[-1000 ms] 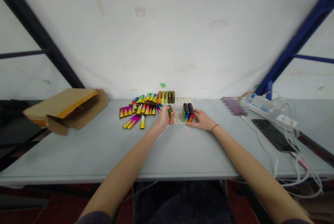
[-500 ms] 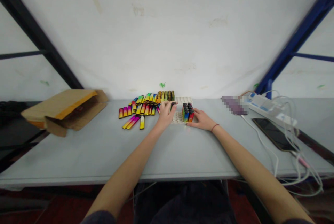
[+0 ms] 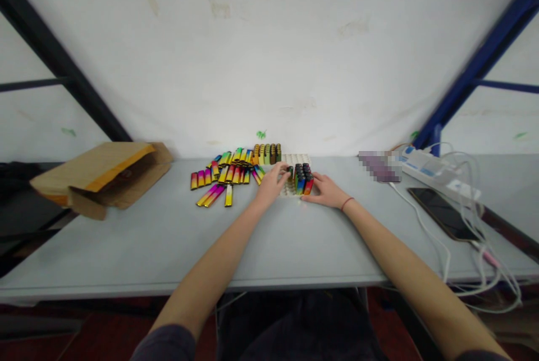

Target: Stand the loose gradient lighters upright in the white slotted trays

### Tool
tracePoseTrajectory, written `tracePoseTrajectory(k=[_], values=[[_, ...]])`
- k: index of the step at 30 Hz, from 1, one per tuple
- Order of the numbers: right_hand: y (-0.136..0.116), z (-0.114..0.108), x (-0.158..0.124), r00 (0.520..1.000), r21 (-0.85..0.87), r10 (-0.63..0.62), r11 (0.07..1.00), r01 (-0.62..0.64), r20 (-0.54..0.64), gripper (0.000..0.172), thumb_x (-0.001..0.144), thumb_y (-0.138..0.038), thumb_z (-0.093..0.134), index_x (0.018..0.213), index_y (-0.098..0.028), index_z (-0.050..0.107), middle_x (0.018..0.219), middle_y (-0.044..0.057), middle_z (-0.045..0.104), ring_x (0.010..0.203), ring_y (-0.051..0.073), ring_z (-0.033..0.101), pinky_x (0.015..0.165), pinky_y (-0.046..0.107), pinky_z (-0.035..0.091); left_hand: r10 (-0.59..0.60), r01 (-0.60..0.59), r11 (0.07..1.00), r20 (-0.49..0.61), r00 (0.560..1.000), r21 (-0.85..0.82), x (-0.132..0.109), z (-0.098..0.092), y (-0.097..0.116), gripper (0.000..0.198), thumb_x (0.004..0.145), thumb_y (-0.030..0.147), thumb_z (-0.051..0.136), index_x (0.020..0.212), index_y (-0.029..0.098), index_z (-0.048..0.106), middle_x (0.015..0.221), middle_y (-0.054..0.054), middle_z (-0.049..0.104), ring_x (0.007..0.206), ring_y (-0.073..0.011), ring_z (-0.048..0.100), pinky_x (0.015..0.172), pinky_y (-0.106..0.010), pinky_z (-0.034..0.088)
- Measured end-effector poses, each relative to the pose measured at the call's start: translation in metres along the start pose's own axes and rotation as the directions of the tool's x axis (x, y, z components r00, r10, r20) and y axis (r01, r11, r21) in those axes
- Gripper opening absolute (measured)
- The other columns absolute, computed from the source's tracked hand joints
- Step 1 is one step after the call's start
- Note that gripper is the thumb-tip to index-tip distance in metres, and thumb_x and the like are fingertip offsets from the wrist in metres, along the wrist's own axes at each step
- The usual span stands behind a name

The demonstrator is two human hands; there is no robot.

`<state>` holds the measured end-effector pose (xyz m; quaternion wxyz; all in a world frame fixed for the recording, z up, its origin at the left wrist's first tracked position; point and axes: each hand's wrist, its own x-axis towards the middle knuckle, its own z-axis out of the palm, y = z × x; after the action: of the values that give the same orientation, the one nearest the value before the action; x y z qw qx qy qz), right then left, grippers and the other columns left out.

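A white tray [image 3: 287, 190] with round holes lies on the grey table [image 3: 168, 237]. Several rainbow-coloured sticks with black caps [image 3: 303, 177] stand upright in its right part. My left hand [image 3: 272, 183] pinches one such stick [image 3: 290, 170] and holds it upright over the tray, next to the standing ones. My right hand [image 3: 326, 191] rests on the table with its fingers against the tray's right side. A pile of loose coloured sticks [image 3: 223, 177] lies left of the tray. A second white tray [image 3: 295, 159] behind holds a row of sticks [image 3: 267, 154].
An open cardboard box [image 3: 99, 177] lies on its side at the left. At the right are a power strip [image 3: 425, 167], a black phone [image 3: 442, 213] and tangled white cables [image 3: 475, 248]. A white wall stands close behind the table, with dark frame bars either side.
My left hand has carried a stick from near the pile rightward and stood it over the tray beside the upright sticks. My right hand has stayed at the tray.
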<state>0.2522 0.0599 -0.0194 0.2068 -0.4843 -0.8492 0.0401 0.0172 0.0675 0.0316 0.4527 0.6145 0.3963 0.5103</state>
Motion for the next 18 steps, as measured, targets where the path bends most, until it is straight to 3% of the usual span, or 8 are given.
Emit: tracePoseTrajectory(k=[7, 11, 13, 15, 18], values=[[0.0, -0.001, 0.0, 1.0, -0.005, -0.004, 1.0, 0.004, -0.002, 0.071, 0.086, -0.07, 0.066, 0.134, -0.017, 0.063, 0.139, 0.02, 0.06, 0.126, 0.037, 0.059, 0.109, 0.053, 0.047, 0.167, -0.183, 0.949, 0.08, 0.983, 0.258, -0.002, -0.003, -0.001, 0.023, 0.083, 0.017, 0.067, 0.104, 0.025, 0.072, 0.114, -0.009, 0.068, 0.122, -0.0286, 0.057, 0.112, -0.039, 0.039], [0.001, 0.0, 0.0, 1.0, -0.011, -0.001, 1.0, 0.001, -0.002, 0.073, 0.086, -0.071, 0.065, 0.133, -0.016, 0.063, 0.139, 0.02, 0.06, 0.126, 0.038, 0.059, 0.109, 0.053, 0.047, 0.159, -0.166, 0.927, 0.046, 0.986, 0.335, -0.005, -0.007, 0.011, 0.022, 0.082, 0.021, 0.069, 0.104, 0.025, 0.071, 0.113, -0.01, 0.065, 0.123, -0.029, 0.054, 0.105, -0.034, 0.043], [0.001, 0.0, 0.0, 1.0, -0.011, -0.003, 1.0, 0.003, -0.001, 0.073, 0.086, -0.072, 0.065, 0.134, -0.017, 0.063, 0.14, 0.02, 0.06, 0.126, 0.038, 0.059, 0.109, 0.053, 0.047, 0.129, -0.103, 0.891, -0.031, 0.991, 0.442, -0.007, -0.021, 0.021, 0.016, 0.081, 0.022, 0.07, 0.097, 0.024, 0.07, 0.106, -0.009, 0.064, 0.117, -0.0289, 0.056, 0.097, -0.031, 0.045], [0.002, 0.0, 0.0, 1.0, -0.012, -0.004, 1.0, 0.004, 0.0, 0.072, 0.086, -0.071, 0.065, 0.133, -0.017, 0.063, 0.141, 0.02, 0.059, 0.126, 0.038, 0.059, 0.109, 0.053, 0.048, 0.045, 0.045, 0.808, -0.137, 0.989, 0.587, -0.008, -0.045, 0.031, 0.006, 0.079, 0.022, 0.072, 0.079, 0.023, 0.066, 0.088, -0.008, 0.062, 0.106, -0.0289, 0.059, 0.088, -0.03, 0.045], [0.001, 0.0, 0.001, 1.0, -0.02, 0.005, 1.0, -0.005, 0.014, 0.072, 0.086, -0.071, 0.065, 0.133, -0.017, 0.063, 0.142, 0.02, 0.058, 0.126, 0.038, 0.059, 0.109, 0.053, 0.048, -0.23, 0.332, 0.606, -0.24, 0.943, 0.723, -0.01, -0.095, 0.039, 0.036, 0.072, 0.026, 0.081, 0.052, 0.022, 0.05, 0.057, -0.003, 0.044, 0.085, -0.0286, 0.058, 0.073, -0.028, 0.041]])
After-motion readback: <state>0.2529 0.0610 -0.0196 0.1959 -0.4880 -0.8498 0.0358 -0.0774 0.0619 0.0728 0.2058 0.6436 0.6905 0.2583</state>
